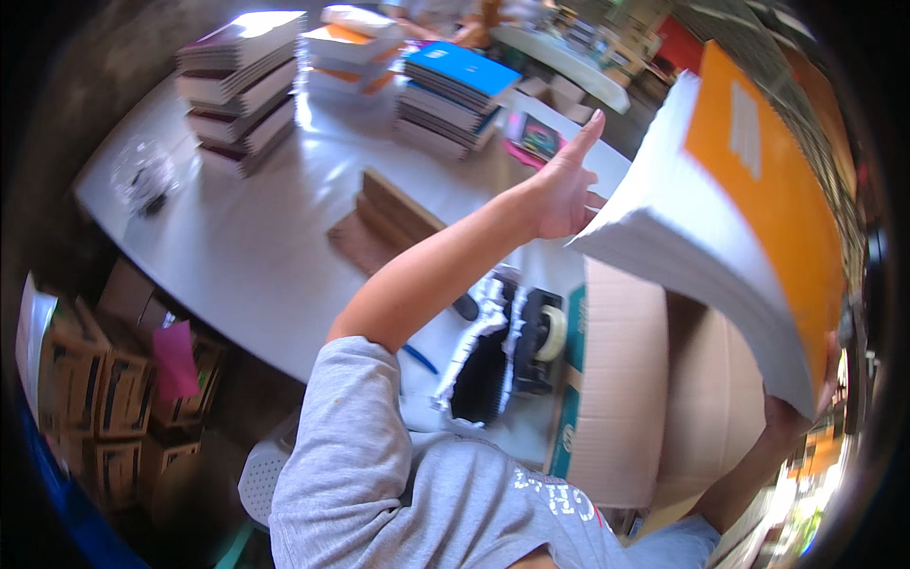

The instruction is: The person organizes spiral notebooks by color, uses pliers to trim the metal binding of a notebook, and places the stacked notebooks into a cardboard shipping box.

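A thick, bowed stack of white paper with an orange cover [758, 161] is raised at the right, above an open cardboard box [616, 379]. My right hand [791, 412] grips its lower right end, the fingers partly hidden by the stack. At the stack's left end is my left hand [561, 197], thumb stretched up and away from the fingers. Some left fingertips pass out of sight by the paper's edge; whether they touch it I cannot tell. Beneath my left forearm lies a folded brown cardboard piece [384, 223] on the white table [246, 275].
Notebook piles stand along the far side: a dark-covered one [242, 95], an orange and white one [351, 52], a blue-topped one [455, 90]. A tape dispenser [540, 341] sits beside the box, near a torn black-and-white bag [479, 370]. Cartons [123, 379] are stacked lower left.
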A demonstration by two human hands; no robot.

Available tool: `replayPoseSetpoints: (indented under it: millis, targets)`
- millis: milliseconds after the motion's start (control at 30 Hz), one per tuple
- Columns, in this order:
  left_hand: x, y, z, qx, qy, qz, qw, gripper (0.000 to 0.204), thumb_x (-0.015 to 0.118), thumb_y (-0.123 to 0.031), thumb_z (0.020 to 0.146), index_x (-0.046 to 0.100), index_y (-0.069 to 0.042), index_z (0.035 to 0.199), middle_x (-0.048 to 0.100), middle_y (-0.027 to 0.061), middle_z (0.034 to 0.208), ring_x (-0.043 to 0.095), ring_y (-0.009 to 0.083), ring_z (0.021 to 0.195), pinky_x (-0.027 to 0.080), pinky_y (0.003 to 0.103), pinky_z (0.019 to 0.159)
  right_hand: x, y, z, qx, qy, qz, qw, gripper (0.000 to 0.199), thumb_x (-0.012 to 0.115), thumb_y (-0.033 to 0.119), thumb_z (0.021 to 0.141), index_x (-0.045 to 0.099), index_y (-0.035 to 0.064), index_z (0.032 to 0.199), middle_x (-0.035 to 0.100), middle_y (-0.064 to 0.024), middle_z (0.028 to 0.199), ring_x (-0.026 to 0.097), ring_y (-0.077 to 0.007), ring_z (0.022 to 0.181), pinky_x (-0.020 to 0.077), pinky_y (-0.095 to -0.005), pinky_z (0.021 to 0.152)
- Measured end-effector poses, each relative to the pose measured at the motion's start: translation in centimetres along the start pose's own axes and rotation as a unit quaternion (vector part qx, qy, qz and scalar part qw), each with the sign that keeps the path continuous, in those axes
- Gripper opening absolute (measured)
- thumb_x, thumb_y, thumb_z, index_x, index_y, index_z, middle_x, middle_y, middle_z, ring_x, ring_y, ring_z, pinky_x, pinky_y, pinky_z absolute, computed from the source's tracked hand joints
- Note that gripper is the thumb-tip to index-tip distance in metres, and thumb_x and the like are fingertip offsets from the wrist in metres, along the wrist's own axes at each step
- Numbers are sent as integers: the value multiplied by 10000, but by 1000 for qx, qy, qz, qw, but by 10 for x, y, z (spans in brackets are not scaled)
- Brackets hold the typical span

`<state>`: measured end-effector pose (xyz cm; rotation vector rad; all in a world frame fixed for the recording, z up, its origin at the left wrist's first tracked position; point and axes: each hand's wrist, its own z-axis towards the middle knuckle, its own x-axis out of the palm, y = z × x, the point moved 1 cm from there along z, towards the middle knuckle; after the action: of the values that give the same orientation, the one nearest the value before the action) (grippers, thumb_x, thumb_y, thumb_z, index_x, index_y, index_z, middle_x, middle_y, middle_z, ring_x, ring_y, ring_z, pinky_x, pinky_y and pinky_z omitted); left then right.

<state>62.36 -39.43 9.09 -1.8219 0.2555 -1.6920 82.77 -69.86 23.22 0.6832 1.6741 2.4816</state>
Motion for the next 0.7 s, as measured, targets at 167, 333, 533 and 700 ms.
replayPoseSetpoints:
  millis: [167, 333, 533, 700]
  targets:
    - [-67, -59, -170, 164, -99, 95, 977, 1022, 489, -731, 710, 174, -23, 1376, 350, 185, 1387, 398, 283, 1253, 354, 397, 1004, 98, -118, 56, 87, 73, 5, 993, 267, 514, 243, 864, 574, 19, 996, 636, -108, 948, 620, -223, 863, 504, -390, 811]
    - [-124, -78, -309, 231, -215, 143, 938, 1182, 630, -647, 668, -30, -30, 1430, 337, 240, 1357, 444, 288, 1213, 444, 382, 912, 240, -246, 109, 351, 162, 94, 917, 220, 530, 198, 799, 592, 2, 881, 645, -122, 832, 639, -219, 744, 529, -340, 694]
    - [-204, -103, -428, 282, -409, 218, 840, 958, 653, -174, 743, -4, -64, 1431, 438, 224, 1246, 596, 260, 972, 506, 302, 811, 335, -427, 117, 498, 309, 132, 799, 192, 564, 182, 775, 611, 22, 871, 639, -82, 788, 652, -176, 717, 550, -288, 602]
    - [-249, -68, -475, 196, -652, 71, 729, 1083, 658, -109, 664, -136, -115, 1402, 463, 200, 1171, 554, 324, 1001, 459, 478, 810, 387, -549, 150, 535, 335, 14, 775, 145, 590, 158, 747, 607, 39, 828, 649, -73, 803, 652, -173, 681, 550, -288, 592]
